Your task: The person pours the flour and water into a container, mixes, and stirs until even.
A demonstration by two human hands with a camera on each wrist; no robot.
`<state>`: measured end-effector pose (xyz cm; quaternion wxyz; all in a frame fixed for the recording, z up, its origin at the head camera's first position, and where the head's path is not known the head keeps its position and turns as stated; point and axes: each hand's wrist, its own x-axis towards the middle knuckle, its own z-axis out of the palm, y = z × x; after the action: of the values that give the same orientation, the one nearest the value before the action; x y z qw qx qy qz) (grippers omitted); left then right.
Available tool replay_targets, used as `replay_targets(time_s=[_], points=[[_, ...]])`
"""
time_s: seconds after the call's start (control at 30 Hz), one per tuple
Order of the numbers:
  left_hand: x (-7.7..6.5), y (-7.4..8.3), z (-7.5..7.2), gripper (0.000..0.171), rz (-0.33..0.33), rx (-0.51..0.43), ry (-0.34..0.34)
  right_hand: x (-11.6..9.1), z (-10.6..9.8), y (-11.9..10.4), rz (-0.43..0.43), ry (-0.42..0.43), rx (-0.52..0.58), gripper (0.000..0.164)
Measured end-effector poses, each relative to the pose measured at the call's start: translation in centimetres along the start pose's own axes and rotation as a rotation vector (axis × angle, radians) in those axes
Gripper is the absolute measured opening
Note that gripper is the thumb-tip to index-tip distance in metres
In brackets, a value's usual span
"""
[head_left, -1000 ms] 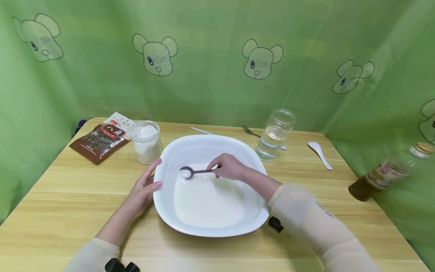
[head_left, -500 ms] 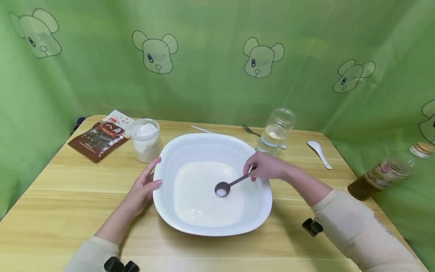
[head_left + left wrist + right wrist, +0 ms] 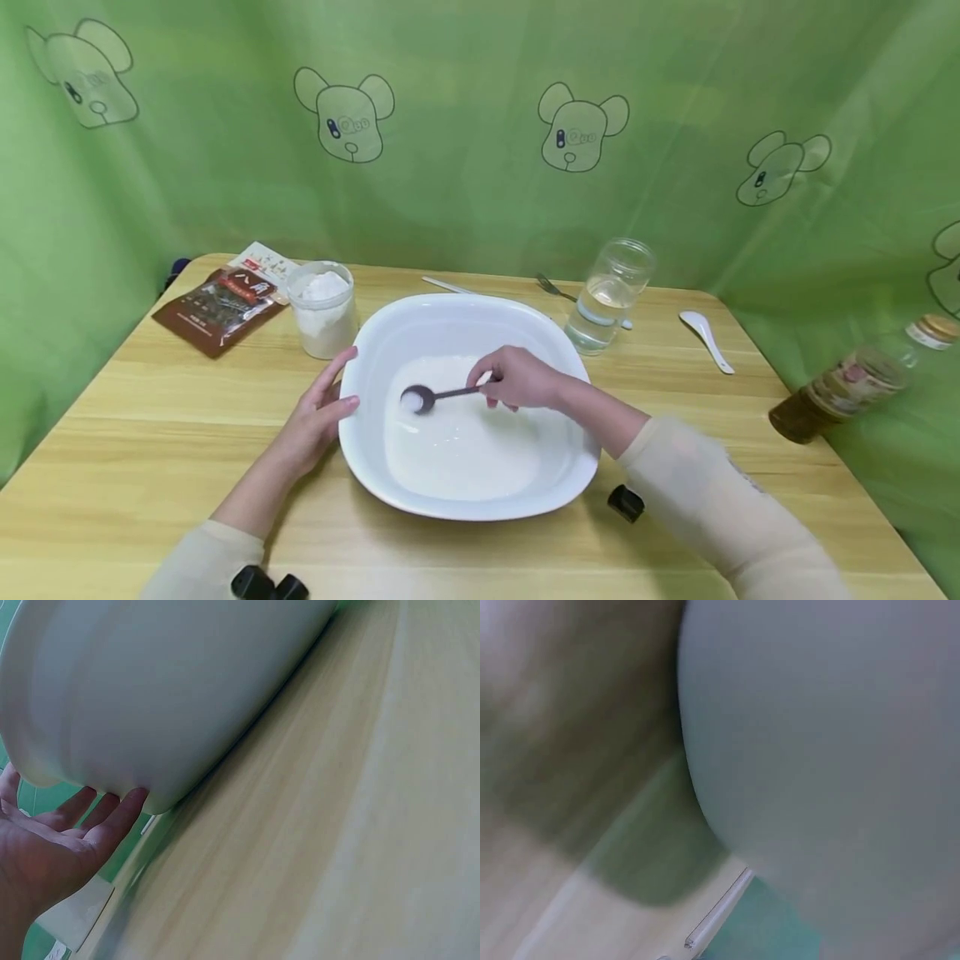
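Observation:
A white basin (image 3: 372,467) holding milky white liquid (image 3: 465,462) sits mid-table. In the head view my left hand (image 3: 311,429) rests against its left side with fingers spread, thumb and a fingertip at the rim. In the left wrist view, several fairly straight fingers touch the outer wall. Over the basin, my right hand (image 3: 522,379) pinches the handle of a dark brown spoon (image 3: 456,392). Its round bowl points left, low over the liquid, with some white in it. The right wrist view shows mostly the basin's outer wall (image 3: 817,750); the hand is hidden there.
Left of the basin stand a tub of white powder (image 3: 326,321) and a brown spice packet (image 3: 221,310). Behind right are a jar of clear liquid (image 3: 603,308) and a fork (image 3: 551,287). Farther right lie a white spoon (image 3: 705,340) and a tilted-looking bottle of dark liquid (image 3: 840,387).
My right hand has swung the spoon from the basin's left side to its right, then back left. My left hand has stayed at the rim.

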<state>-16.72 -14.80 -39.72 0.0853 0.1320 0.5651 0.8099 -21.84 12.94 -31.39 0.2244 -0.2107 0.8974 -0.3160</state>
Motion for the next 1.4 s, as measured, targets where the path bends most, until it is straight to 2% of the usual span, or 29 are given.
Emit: replay_targets(time_s=[0.1,0.17,0.23,0.33,0.5,0.63,0.73,0.87,1.0,1.1,1.17,1.27,1.4], points=[[0.1,0.1,-0.1,0.068,-0.002,0.001,0.002,-1.5,-0.5,0.1,-0.027,-0.083,0.017,0.018],[0.1,0.2,-0.1,0.068,-0.004,0.0,0.002,-2.5,-1.4,0.5,-0.026,-0.094,0.008,0.019],[0.1,0.2,-0.1,0.068,-0.007,0.0,0.001,-3.3,-2.5,1.2,-0.013,-0.054,-0.031,0.019],[0.1,0.2,-0.1,0.068,-0.006,-0.001,0.002,-3.7,-4.0,2.2,0.039,0.048,-0.075,0.02],[0.0,0.1,-0.2,0.067,-0.001,-0.004,0.003,-1.7,-4.1,2.7,0.118,0.193,-0.097,0.02],[-0.2,0.0,-0.3,0.067,0.0,-0.007,0.001,0.8,-2.1,1.5,0.108,0.215,-0.034,0.02],[-0.2,0.0,-0.3,0.066,0.003,-0.013,0.001,1.6,-0.2,0.2,0.065,0.156,0.049,0.02],[-0.2,-0.1,-0.2,0.066,0.007,-0.021,-0.002,0.4,1.0,-1.2,0.001,0.004,0.07,0.019],[-0.1,0.0,-0.1,0.066,0.009,-0.02,0.0,-2.4,0.0,-1.1,-0.076,-0.157,-0.025,0.02],[-0.1,0.1,-0.1,0.067,0.005,-0.017,0.002,-4.3,-1.9,0.0,-0.121,-0.2,-0.119,0.022],[0.0,0.2,0.0,0.067,0.003,-0.017,0.001,-5.2,-3.4,0.8,-0.118,-0.179,-0.171,0.024],[0.0,0.2,0.1,0.067,0.001,-0.021,0.001,-5.7,-5.1,1.5,-0.04,-0.096,-0.222,0.024],[0.0,0.1,0.1,0.067,0.004,-0.026,-0.004,-4.3,-5.5,1.5,0.07,0.053,-0.267,0.022]])
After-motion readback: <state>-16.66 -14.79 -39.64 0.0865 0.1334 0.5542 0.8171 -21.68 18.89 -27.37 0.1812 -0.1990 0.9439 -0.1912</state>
